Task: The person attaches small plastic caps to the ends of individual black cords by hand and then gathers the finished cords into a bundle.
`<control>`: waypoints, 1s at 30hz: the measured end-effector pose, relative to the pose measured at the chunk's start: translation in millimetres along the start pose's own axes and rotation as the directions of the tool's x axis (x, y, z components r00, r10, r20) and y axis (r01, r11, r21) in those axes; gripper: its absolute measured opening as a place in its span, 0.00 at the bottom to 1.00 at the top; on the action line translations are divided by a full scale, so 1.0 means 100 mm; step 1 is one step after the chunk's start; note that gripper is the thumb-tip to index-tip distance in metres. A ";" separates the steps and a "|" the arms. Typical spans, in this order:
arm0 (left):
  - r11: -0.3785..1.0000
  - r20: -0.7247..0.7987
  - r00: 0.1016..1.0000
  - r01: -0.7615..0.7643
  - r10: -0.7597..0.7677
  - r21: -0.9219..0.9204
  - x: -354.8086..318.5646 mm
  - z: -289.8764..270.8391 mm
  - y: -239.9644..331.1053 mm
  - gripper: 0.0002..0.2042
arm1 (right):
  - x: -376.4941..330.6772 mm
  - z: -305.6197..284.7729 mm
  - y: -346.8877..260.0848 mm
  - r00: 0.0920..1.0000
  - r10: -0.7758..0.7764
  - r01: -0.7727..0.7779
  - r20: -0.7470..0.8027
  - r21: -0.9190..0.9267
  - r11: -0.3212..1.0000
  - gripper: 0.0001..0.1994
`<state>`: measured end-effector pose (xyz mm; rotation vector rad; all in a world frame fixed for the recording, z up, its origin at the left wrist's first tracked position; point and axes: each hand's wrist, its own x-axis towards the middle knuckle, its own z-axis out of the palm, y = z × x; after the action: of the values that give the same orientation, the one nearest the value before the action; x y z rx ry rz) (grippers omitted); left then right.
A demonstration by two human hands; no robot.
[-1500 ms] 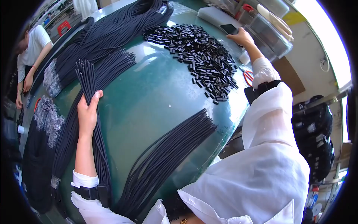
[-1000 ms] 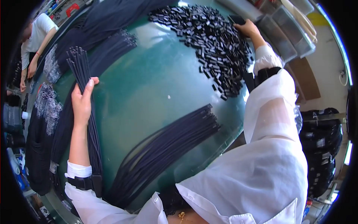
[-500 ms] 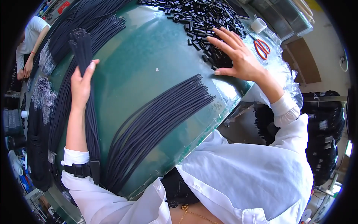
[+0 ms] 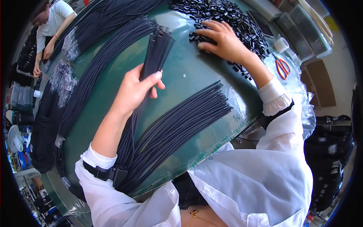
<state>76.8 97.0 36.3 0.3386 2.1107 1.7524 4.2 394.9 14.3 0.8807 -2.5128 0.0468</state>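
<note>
A bundle of thin black cords (image 4: pixel 158 51) rises out of my left hand (image 4: pixel 137 87), which is closed around it a little below the cut ends. The lower lengths trail back along my forearm. Beside it, a fanned-out bunch of black cords (image 4: pixel 185 115) lies on the green table. My right hand (image 4: pixel 224 42) is at the near edge of a heap of small, shiny black tube-like pieces (image 4: pixel 234 22). Its fingers are stretched and slightly bent, with the thumb apart. Whether any piece lies under the fingertips is hidden.
More black cords (image 4: pixel 109 49) run along the table's left side, some bundled in clear plastic wrap (image 4: pixel 62 81). Red-handled scissors (image 4: pixel 282 68), a white tape roll (image 4: pixel 281 44) and crumpled clear plastic (image 4: pixel 304 102) lie at the right. Another person (image 4: pixel 56 22) works at the far left.
My left hand has brought the held cord bundle rightward, toward the table's middle. Over the heap, my right hand has shifted, its fingers now less spread. The whole view has turned slightly.
</note>
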 end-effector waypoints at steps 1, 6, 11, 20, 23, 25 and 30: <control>0.996 -0.017 0.998 0.065 -0.067 -0.067 0.00 -0.05 0.04 0.12 | 0.07 -0.06 0.02 0.998 0.061 -0.063 0.025 0.078 0.995 0.19; 0.941 -0.010 0.982 0.175 -0.186 -0.290 0.08 -0.13 0.01 0.13 | 0.21 -0.10 -0.08 0.971 0.179 -0.218 0.161 0.272 0.937 0.10; 0.939 -0.022 0.978 0.192 -0.207 -0.285 0.13 -0.14 0.03 0.14 | 0.36 -0.04 -0.17 0.935 0.160 -0.220 0.315 0.165 0.961 0.07; 0.984 -0.097 0.985 0.131 -0.143 -0.118 0.13 -0.23 0.08 0.14 | 0.54 -0.20 -0.46 0.838 0.322 -0.546 0.442 0.680 0.489 0.07; 0.987 -0.137 0.982 0.114 -0.130 -0.115 0.15 -0.22 0.04 0.13 | 0.49 0.03 -0.34 0.923 0.280 -0.369 0.264 0.810 0.456 0.08; 0.991 -0.161 0.981 0.094 -0.108 -0.097 0.19 -0.23 -0.03 0.13 | 0.47 0.04 -0.31 0.899 0.287 -0.426 0.330 0.808 0.406 0.08; 0.981 -0.145 0.981 0.109 -0.132 -0.160 0.17 -0.24 -0.07 0.13 | 0.49 -0.14 -0.46 0.841 0.243 -0.510 0.483 0.858 0.063 0.09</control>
<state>51.0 81.3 31.0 0.0315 2.0372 1.9068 4.4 332.6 43.2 0.4963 -2.6126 2.1347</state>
